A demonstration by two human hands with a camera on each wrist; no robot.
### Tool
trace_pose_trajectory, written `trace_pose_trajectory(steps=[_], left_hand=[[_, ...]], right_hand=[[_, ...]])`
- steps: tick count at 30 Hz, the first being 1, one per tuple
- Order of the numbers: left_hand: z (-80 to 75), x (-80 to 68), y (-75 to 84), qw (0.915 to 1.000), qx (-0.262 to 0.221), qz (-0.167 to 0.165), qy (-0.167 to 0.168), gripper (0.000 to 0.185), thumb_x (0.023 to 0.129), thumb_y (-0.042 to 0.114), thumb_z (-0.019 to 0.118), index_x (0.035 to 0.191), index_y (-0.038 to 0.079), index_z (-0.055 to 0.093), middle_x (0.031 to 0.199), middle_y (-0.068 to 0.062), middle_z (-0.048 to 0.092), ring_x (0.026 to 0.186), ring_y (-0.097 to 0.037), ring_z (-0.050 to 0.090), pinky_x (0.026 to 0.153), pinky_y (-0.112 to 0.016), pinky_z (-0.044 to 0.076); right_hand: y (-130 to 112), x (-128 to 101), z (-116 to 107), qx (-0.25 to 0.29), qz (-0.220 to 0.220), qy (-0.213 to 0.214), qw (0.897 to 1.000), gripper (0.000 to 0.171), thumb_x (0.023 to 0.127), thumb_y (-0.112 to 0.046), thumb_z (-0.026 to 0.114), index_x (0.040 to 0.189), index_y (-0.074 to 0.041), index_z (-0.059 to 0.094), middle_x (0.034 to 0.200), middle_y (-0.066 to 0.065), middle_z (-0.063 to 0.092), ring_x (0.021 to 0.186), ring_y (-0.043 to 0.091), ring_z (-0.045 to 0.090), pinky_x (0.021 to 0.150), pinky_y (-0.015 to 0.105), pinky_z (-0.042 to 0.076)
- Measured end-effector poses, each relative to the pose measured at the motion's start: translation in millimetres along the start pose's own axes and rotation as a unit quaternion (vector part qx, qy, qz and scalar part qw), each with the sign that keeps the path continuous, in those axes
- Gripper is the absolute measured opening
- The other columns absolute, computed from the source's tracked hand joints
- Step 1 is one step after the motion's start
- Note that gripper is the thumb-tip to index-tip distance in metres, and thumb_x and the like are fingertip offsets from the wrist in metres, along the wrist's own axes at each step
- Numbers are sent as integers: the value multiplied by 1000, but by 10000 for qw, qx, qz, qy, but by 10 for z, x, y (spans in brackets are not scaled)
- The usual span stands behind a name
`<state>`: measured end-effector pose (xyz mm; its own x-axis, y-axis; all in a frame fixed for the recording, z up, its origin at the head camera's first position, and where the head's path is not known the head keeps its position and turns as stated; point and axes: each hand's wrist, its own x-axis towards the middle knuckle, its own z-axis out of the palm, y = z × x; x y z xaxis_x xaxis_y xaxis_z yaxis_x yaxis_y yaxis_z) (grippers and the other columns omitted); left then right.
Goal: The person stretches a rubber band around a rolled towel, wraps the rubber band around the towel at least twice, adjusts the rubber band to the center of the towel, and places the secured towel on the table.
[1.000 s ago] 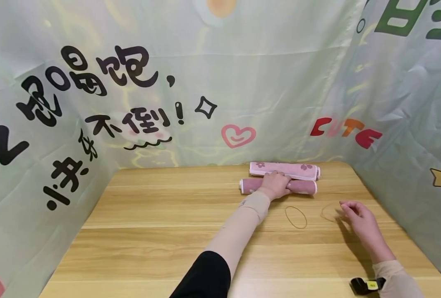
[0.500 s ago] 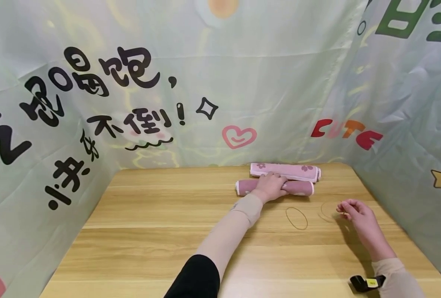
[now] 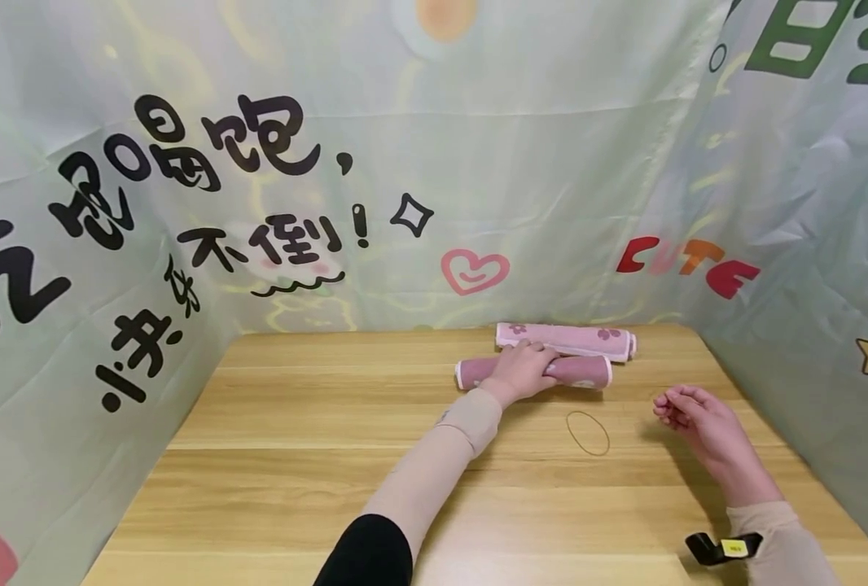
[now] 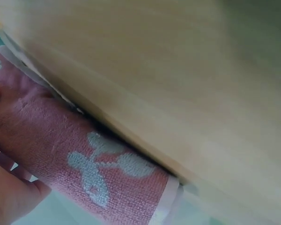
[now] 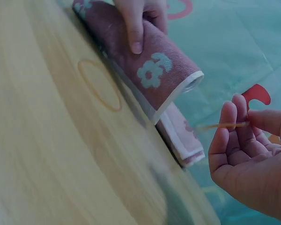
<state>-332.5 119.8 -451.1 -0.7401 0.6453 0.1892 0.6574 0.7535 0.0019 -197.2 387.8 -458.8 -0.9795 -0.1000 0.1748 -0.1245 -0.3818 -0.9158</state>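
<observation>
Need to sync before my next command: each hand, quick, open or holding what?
Left hand: closed, gripping the darker rolled towel.
Right hand: pinching a thin yellowish band.

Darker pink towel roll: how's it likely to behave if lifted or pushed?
The darker towel roll is probably soft and squeezable, given its fuzzy, terry-like cloth. Its cylindrical shape suggests it may roll if pushed along the table. It could also loosen when lifted, since no tie shows around it.
</observation>
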Motion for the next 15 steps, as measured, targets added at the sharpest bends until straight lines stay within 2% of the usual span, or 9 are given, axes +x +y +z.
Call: trace_pose_trajectory(steps=[3,5,9,12,15], left_hand=[[-19,-42,-31,10000,-19,27,56,47,92,54,59,133,33,54,131,11,61,118,-12,56,93,-37,49],[-27,-67,-50,9999,-23,41,99,47,91,54,59,133,33,54,131,10,61,118,-13,56,94,-37,49],[-50,-128,-72,9999,-25,67,128,46,92,51,60,133,31,55,131,10,61,120,-13,56,99,-37,48],[-76,-179,-80,9998,-44,98,149,46,92,50,60,133,30,56,131,9,61,120,-13,56,101,-37,47],[-104,-224,-91,9997,-52,137,196,45,92,49,60,133,30,56,132,9,61,120,-12,57,100,-37,48]], right_hand=[[-30,25,1,908,264,-222,9953,33,104,1,32,98,-5,64,94,6,74,85,15,71,75,25,56],[-51,34,-8,1528,482,-263,9867,35,104,0,30,99,-3,65,96,8,73,88,18,70,78,27,56],[-79,29,-45,2632,879,-332,9601,37,105,-6,27,104,-2,65,101,12,71,95,23,68,87,35,56],[-79,34,-83,3349,1104,-559,9341,41,107,-11,24,108,0,64,108,15,69,102,27,66,95,40,53],[-64,52,-112,3808,1200,-792,9134,45,107,-12,19,111,2,62,115,17,67,108,30,63,99,43,50]])
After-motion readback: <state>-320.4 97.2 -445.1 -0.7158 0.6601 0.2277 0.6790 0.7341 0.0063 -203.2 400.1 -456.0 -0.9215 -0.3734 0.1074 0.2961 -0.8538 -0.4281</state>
